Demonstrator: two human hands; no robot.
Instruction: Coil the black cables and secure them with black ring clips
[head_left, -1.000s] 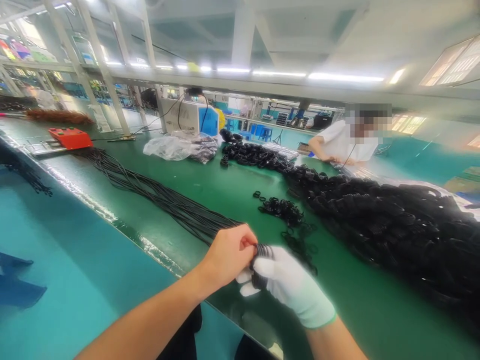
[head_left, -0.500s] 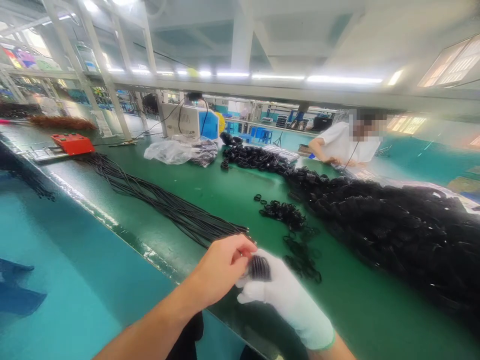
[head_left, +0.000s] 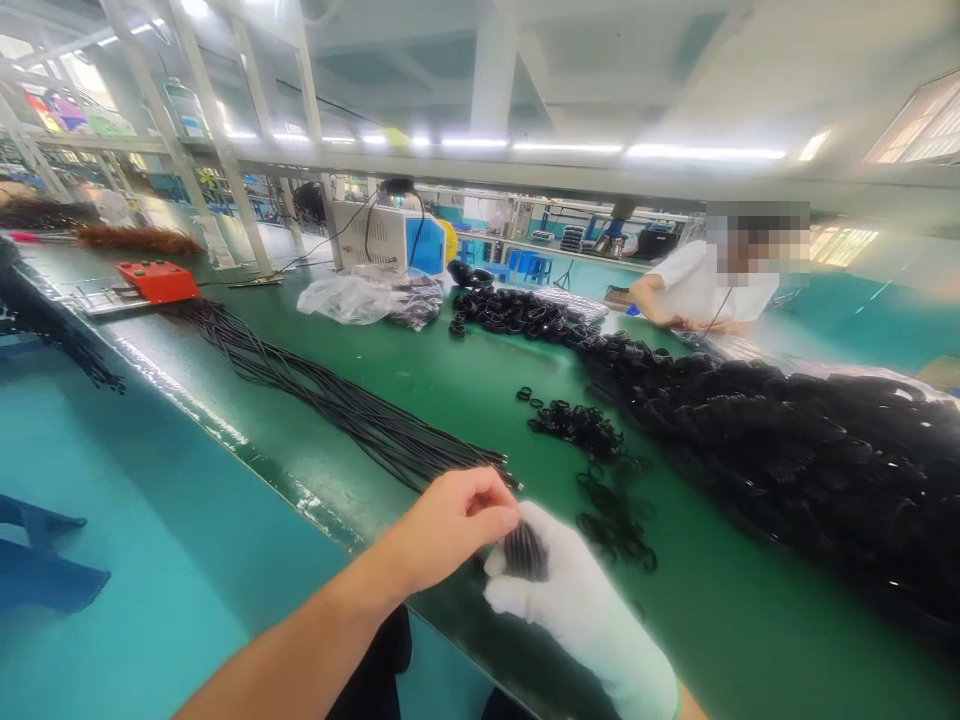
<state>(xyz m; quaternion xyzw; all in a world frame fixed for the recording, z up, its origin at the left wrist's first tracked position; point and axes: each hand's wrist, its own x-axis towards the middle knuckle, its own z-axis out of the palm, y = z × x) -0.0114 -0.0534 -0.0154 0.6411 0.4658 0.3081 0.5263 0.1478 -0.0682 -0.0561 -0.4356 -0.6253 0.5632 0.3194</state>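
Tabletop [head_left: 409, 385]: green, smooth, glossy along edge. Cables [head_left: 330, 398]: black, smooth, rubber-like. Glove [head_left: 581, 600]: white, matt cloth. Bag [head_left: 349, 298]: clear plastic, crinkled, shiny. Control box [head_left: 159, 282]: red, smooth.

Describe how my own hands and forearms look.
Your right hand wears a white, close-fitting fabric glove with a thin green edge at the wrist. Your left hand is bare, with no ring showing. Your left forearm has no sleeve in view; only a sliver of your right forearm shows.

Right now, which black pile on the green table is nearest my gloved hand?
The thin, loose scatter of rings, just beyond your right hand. The small cluster is tighter and farther off; the big heap is far thicker and lies farther right.
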